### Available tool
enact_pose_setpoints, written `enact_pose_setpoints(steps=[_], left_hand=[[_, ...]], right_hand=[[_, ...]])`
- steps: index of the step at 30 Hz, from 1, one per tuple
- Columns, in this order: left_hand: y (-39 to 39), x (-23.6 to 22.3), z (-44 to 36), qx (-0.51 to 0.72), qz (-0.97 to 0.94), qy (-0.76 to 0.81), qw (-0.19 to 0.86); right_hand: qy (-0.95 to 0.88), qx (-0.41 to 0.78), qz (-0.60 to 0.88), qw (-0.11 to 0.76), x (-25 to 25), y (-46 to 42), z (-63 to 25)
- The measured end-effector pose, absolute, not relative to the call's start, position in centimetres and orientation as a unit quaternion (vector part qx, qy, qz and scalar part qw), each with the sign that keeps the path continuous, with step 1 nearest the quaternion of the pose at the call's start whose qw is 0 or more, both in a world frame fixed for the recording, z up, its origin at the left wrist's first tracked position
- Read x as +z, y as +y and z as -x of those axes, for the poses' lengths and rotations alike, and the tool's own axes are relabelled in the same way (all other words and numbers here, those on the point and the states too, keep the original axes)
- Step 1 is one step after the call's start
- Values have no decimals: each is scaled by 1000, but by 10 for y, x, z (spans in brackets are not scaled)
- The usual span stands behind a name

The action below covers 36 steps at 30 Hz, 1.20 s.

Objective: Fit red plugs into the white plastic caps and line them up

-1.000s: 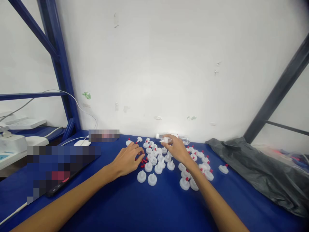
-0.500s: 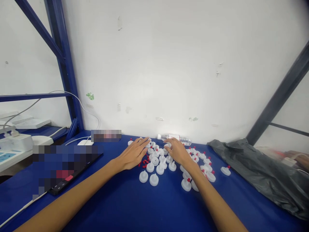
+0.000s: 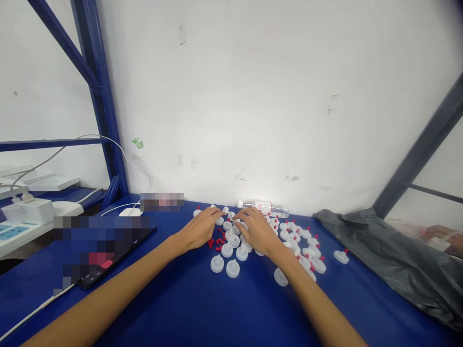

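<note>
Over the left side of a pile of white plastic caps with short spouts point(image 3: 233, 268), my left hand point(image 3: 202, 228) is palm down, its fingers stretched to the right. My right hand point(image 3: 255, 232) reaches in from the other side, thumb and fingers apart above the white caps in the middle. Neither hand visibly holds anything, though what lies under the fingers is partly hidden. Small loose red caps point(image 3: 218, 241) lie beside my left hand. To the right of my right hand are several white caps with red tips point(image 3: 319, 264).
A clear plastic bottle point(image 3: 265, 207) lies by the wall behind the pile. A grey plastic bag point(image 3: 390, 260) covers the right side of the blue table point(image 3: 202, 308). On the left are a partly blurred black device point(image 3: 135, 243), a white cable point(image 3: 47, 302) and a power strip point(image 3: 21, 231).
My right hand has moved left and slightly down, closer to my left hand. My left hand's fingers are less spread than before. The view has shifted slightly.
</note>
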<state>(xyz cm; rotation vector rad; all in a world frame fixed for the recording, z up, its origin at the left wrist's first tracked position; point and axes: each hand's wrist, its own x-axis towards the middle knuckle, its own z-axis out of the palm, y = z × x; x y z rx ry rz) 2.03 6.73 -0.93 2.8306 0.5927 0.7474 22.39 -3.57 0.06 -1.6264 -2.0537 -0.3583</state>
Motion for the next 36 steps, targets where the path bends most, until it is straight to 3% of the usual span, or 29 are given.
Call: enact_pose_setpoints(steps=[11, 20, 27, 36], left_hand=[[89, -15, -16, 301, -900, 287, 129], [45, 6, -18, 375, -864, 244, 231], [37, 4, -17, 281, -919, 276, -12], [33, 8, -13, 264, -936, 232, 13]], right_hand=[[-758, -141, 583, 258, 10, -44, -214], [-788, -141, 540, 259, 10, -47, -198], [-800, -126, 521, 269, 13, -48, -198], [-797, -106, 521, 286, 13, -49, -204]])
